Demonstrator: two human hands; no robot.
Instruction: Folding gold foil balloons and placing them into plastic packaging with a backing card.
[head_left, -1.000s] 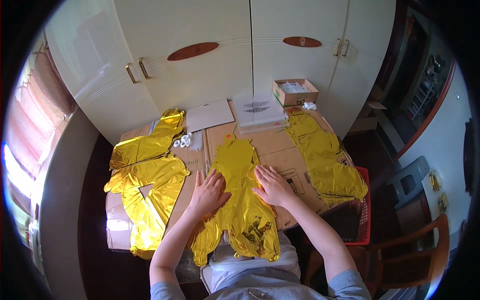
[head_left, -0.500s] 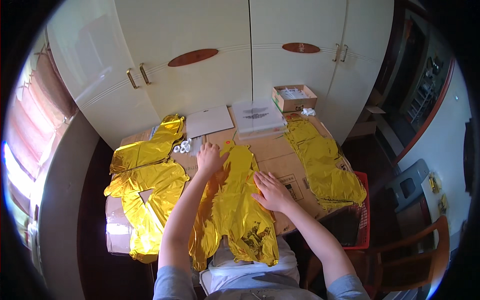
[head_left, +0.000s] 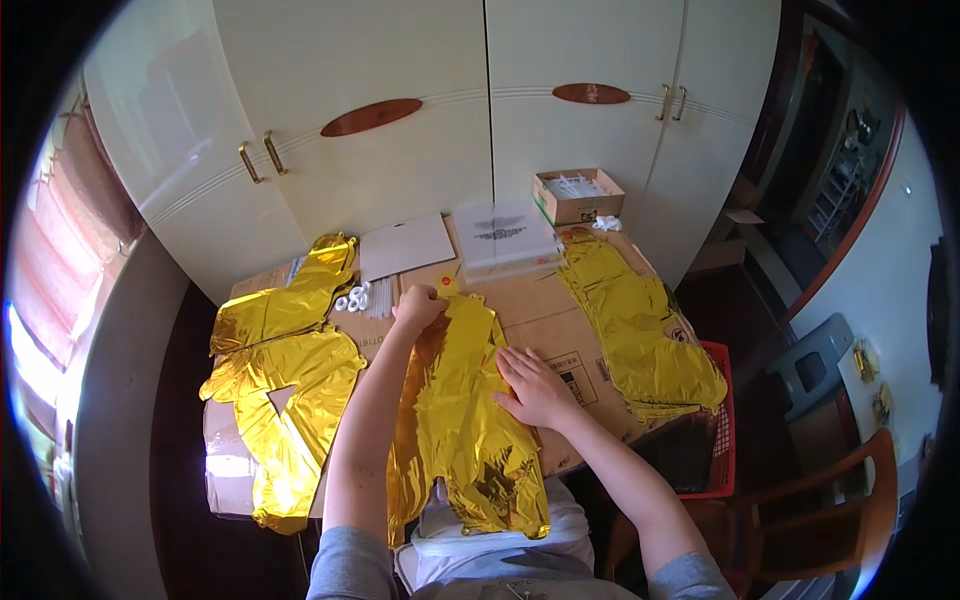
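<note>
A flat, deflated gold foil balloon (head_left: 462,370) lies in front of me, its lower end hanging over the near table edge toward my lap. My left hand (head_left: 418,305) is at its upper left edge, fingers curled in and pinching the foil; the fingertips are partly hidden. My right hand (head_left: 537,385) rests flat on its right edge, fingers stretched out. Just above my left hand shows a small yellow tab with a red dot (head_left: 446,283). White ribbon rolls (head_left: 354,298) and thin clear straws (head_left: 380,298) lie beside my left hand.
More gold foil (head_left: 290,370) is spread at the left, and a stack of gold foil balloons (head_left: 645,330) lies at the right. Behind are a grey board (head_left: 405,248), clear plastic bags (head_left: 508,238) and a cardboard box (head_left: 580,205). A red basket (head_left: 725,420) stands by the right edge.
My left hand has moved slightly up the balloon's edge, and its fingers have curled in on the foil. My right hand stays flat on the foil. The view has shifted slightly.
</note>
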